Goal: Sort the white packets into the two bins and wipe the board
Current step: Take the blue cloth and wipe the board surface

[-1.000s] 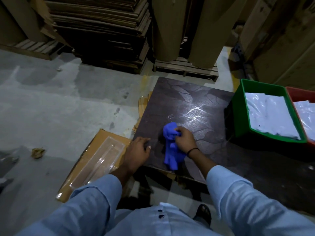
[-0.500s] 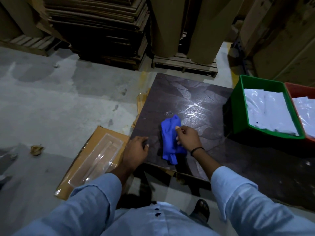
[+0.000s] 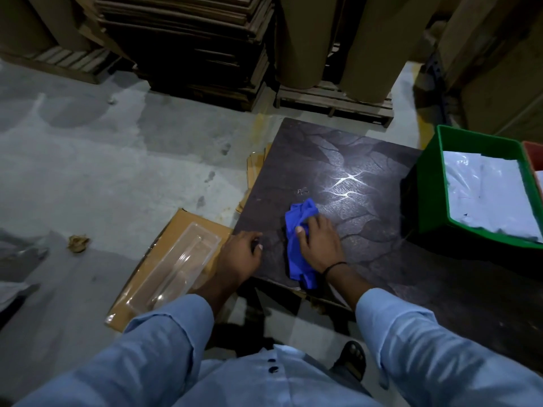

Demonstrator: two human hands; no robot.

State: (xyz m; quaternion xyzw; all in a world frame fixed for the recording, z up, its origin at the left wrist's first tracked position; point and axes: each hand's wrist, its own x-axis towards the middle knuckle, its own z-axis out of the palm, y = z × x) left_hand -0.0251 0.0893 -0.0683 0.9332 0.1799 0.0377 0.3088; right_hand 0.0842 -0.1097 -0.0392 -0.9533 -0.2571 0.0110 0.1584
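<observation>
A dark patterned board (image 3: 346, 160) lies flat in front of me. My right hand (image 3: 318, 242) presses a crumpled blue cloth (image 3: 296, 230) onto its near left part. My left hand (image 3: 241, 254) rests on the board's left near edge, fingers curled, holding nothing that I can see. On the board's right side stands a green bin (image 3: 432, 183) with white packets (image 3: 484, 195) inside. A red bin (image 3: 533, 151) shows only as a sliver at the right frame edge.
A cardboard sheet (image 3: 164, 254) with a clear plastic tray (image 3: 185, 265) lies on the grey floor to the left. Stacked cardboard (image 3: 188, 39) and brown rolls on a wooden pallet (image 3: 335, 98) stand behind the board. My sandalled foot (image 3: 351, 359) is below the board's near edge.
My right hand has slid the blue cloth away from me and to the right over the board. The left hand has stayed at the board's edge.
</observation>
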